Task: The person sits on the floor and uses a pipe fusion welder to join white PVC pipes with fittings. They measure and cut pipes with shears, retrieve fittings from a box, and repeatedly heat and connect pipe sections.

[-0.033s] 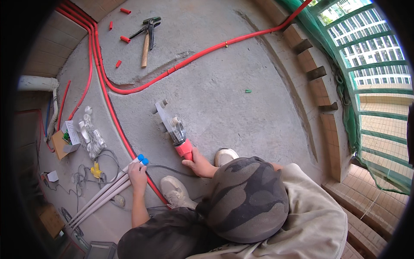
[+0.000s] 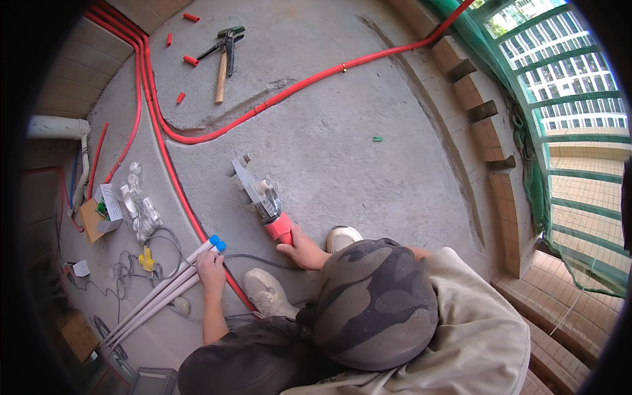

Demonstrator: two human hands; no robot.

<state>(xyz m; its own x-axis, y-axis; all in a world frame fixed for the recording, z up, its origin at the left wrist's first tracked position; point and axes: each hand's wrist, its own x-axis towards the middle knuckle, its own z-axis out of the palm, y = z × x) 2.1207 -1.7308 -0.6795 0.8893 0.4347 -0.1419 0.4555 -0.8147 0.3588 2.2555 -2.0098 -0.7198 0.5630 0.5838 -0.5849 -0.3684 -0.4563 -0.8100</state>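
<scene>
Concrete floor (image 2: 395,191), printed carton (image 2: 109,205) (illegible) — held tool (image 2: 268,209)

A person's right hand (image 2: 307,249) grips a red-handled tool (image 2: 268,207) with a flat metal plate, the left hand (image 2: 210,268) holding white pipes (image 2: 164,296) near their blue ends (image 2: 221,246), as red conduit (image 2: 296,87) curves across a concrete floor (image 2: 368,191) past a hammer (image 2: 221,82).

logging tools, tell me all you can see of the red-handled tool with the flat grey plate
The red-handled tool with the flat grey plate has a plastic-looking grip and pale round fittings on its metallic-looking plate. The bare right hand grips it, plate pointing forward-left; whether it touches the grey concrete floor is unclear.
</scene>
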